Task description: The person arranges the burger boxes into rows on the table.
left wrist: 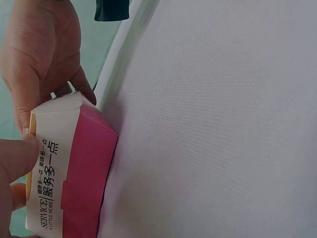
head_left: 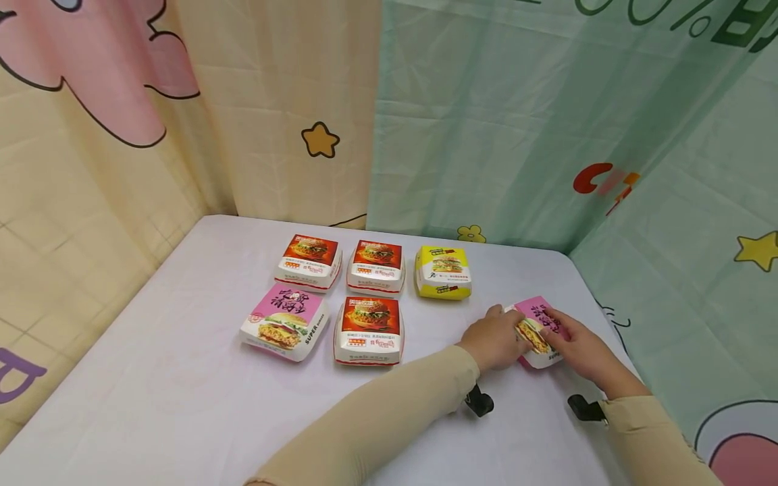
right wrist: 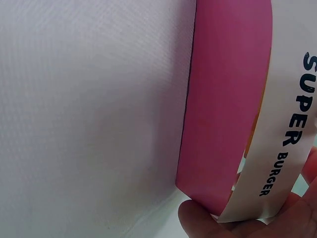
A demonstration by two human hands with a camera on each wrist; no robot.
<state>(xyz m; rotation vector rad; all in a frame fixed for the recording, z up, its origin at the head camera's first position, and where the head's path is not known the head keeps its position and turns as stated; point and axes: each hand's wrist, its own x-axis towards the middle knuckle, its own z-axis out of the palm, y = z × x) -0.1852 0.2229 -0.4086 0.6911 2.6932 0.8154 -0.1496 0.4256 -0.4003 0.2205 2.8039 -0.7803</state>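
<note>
Toward the table's right side, both hands hold a pink and white burger box (head_left: 535,337). The left hand (head_left: 495,341) grips its left end, and the right hand (head_left: 583,347) grips the right end. In the left wrist view, the box (left wrist: 86,168) shows a white lid flap over a deep pink base, with the left thumb (left wrist: 19,156) against the lid. In the right wrist view, "SUPER BURGER" lettering runs along the box (right wrist: 225,109), and the right fingers (right wrist: 285,220) wrap its lower corner. A narrow gap shows between lid and base there.
Left of the hands stand a yellow box (head_left: 444,272), red and white boxes (head_left: 375,266), (head_left: 311,262), (head_left: 368,331) and another pink box (head_left: 286,322). The white table (head_left: 182,378) backs onto printed curtains (head_left: 474,121). Black wrist mounts (head_left: 480,401) hang below the sleeves.
</note>
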